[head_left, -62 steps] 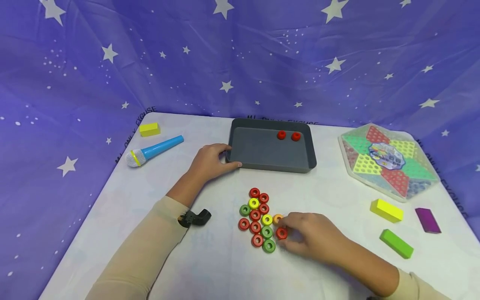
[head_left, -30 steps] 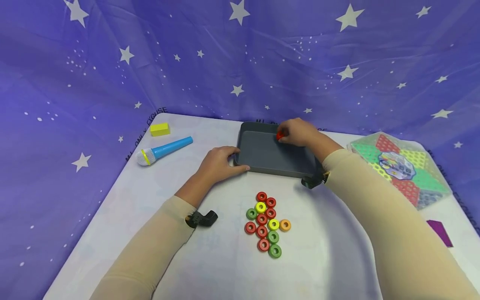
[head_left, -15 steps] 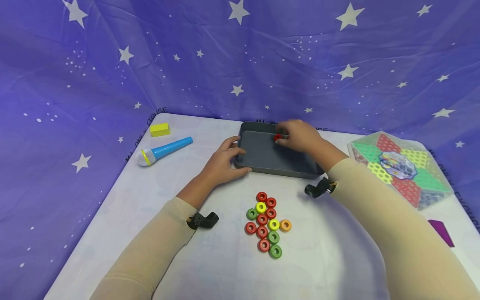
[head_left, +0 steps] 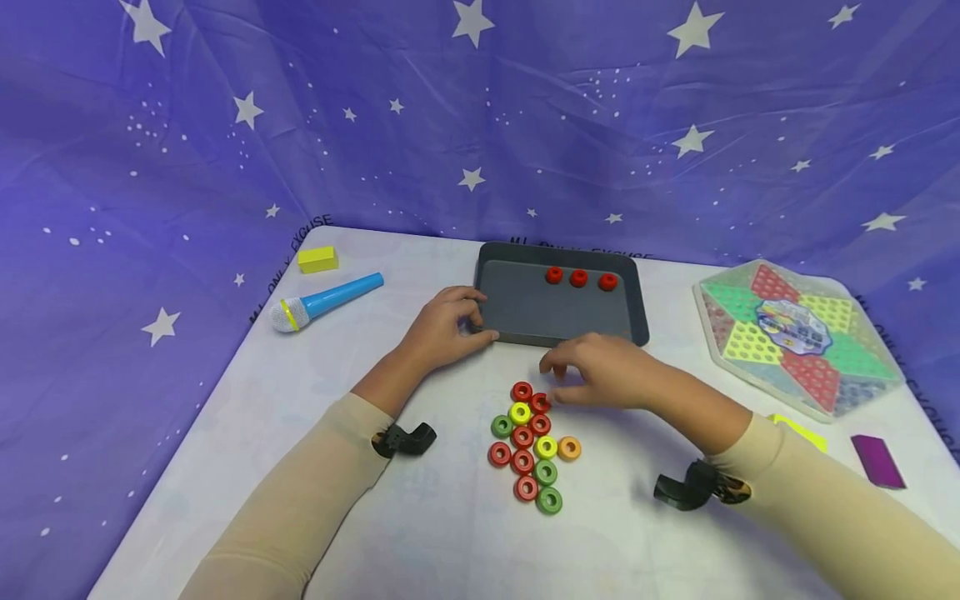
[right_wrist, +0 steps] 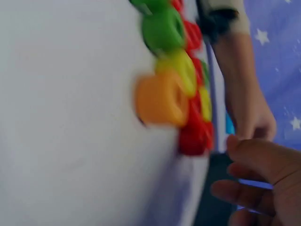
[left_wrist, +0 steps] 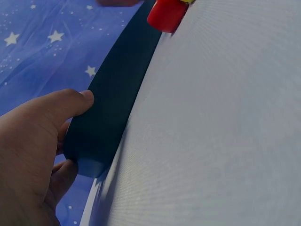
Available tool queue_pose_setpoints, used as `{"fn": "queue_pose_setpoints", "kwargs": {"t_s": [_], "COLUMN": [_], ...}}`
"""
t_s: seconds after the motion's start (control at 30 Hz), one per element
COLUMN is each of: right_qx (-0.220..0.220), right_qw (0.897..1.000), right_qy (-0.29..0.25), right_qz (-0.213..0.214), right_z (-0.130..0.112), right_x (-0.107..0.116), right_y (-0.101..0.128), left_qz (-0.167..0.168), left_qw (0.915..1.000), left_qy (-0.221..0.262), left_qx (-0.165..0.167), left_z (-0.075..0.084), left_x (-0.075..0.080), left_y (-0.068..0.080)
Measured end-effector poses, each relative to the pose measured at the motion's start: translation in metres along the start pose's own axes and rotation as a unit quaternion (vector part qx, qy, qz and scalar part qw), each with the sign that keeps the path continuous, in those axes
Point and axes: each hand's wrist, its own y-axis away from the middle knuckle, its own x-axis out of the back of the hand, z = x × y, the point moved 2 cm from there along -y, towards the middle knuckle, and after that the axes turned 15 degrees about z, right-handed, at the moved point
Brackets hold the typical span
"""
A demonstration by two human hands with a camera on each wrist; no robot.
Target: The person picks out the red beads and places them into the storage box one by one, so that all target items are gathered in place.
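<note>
My left hand (head_left: 444,327) holds the left front corner of a dark grey tray (head_left: 517,308), thumb at the front wall and fingers curled by the left side. In the left wrist view the thumb lies on the tray wall (left_wrist: 108,108). Three red ring beads (head_left: 579,278) sit in a row near the tray's back wall. My right hand (head_left: 603,371) hovers just in front of the tray with fingers loosely bent and nothing in them. Below its fingertips lies a cluster of red, yellow and green beads (head_left: 522,437). One orange bead (head_left: 569,448) sits at its right side.
Left of the tray lie a blue toy microphone (head_left: 330,300) and a yellow block (head_left: 318,259). At the right are a hexagonal Chinese checkers board (head_left: 798,337), a purple block (head_left: 877,461) and a partly hidden yellow block (head_left: 801,432). A starry purple cloth hangs behind.
My right hand picked up a red bead from the cluster, set it in the tray beside two others, let go and came back toward the cluster. The left hand stayed at the tray corner, its fingers shifting.
</note>
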Motion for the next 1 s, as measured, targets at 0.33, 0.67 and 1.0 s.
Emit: {"fn": "queue_pose_setpoints", "kwargs": {"t_s": [0.33,0.67,1.0], "right_qx": [0.035,0.039,0.023], "right_qw": [0.999,0.998,0.999], "right_qy": [0.002,-0.039,-0.035], "right_qz": [-0.019,-0.024,0.018], "right_z": [-0.005,0.001,0.015], "right_x": [-0.028,-0.032,0.016], "right_y": [0.014,0.017,0.007], "left_qz": [0.014,0.015,0.014], "left_qw": [0.9997,0.9997,0.9996], "left_qy": [0.013,0.01,0.013], "left_qx": [-0.014,-0.016,-0.019], "left_z": [-0.001,0.002,0.0], "left_x": [0.001,0.001,0.001], "left_y": [0.002,0.001,0.001]}}
